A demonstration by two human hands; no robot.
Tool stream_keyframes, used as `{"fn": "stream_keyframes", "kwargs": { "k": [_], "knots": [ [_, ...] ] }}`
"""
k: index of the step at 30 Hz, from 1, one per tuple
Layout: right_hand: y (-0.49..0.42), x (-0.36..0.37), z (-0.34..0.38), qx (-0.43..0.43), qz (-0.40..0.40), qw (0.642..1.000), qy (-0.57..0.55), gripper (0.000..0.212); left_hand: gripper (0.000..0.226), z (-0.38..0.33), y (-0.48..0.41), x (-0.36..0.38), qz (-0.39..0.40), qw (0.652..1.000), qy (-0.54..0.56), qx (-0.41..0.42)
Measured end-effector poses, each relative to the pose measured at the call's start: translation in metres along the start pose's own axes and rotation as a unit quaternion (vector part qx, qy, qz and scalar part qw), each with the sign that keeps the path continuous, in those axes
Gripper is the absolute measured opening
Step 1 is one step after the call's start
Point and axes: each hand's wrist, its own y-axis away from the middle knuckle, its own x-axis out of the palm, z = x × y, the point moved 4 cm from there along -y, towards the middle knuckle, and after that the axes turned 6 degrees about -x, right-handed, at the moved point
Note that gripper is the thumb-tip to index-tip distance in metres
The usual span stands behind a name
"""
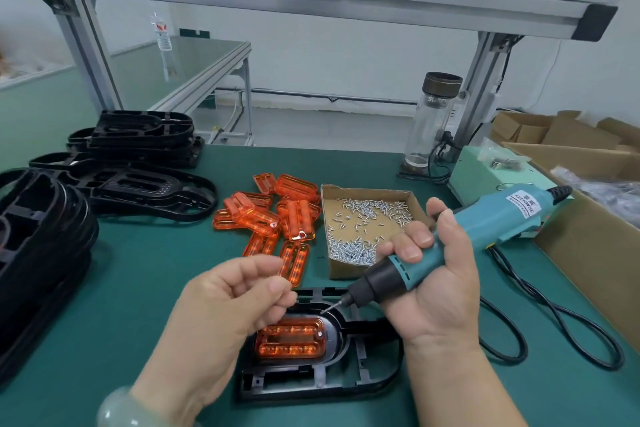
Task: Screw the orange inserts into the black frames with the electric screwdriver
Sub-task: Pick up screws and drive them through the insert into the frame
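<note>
Gripping electric screwdriver in right fingers, left fingers pinched by bit, contents unclear; square over orange insert before triggering.

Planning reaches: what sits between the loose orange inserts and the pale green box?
A cardboard tray of screws lies there, in the head view.

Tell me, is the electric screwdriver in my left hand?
No, the right hand grips the electric screwdriver, bit aimed at the black frame.
</note>
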Motion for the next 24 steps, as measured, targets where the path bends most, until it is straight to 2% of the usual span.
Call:
{"fn": "stream_keyframes", "kwargs": {
  "k": [3,7,15,24],
  "knots": [
    [0.001,0.0,0.0,-0.012,-0.023,1.0,-0.007,0.012,0.019,0.006,0.001,0.007,0.016,0.999,-0.012,-0.032],
    [0.001,0.0,0.0,-0.029,-0.053,0.998,-0.016,0.015,0.031,0.009,0.004,0.015,0.043,0.997,-0.047,-0.05],
    [0.002,0.002,-0.003,-0.038,-0.069,0.997,-0.023,0.011,0.013,0.02,0.009,0.031,0.119,0.979,0.055,-0.155],
    [0.005,0.005,-0.003,-0.056,-0.057,0.997,-0.006,0.011,0.019,0.019,0.008,0.03,0.083,0.991,0.008,-0.102]
  ]
}}
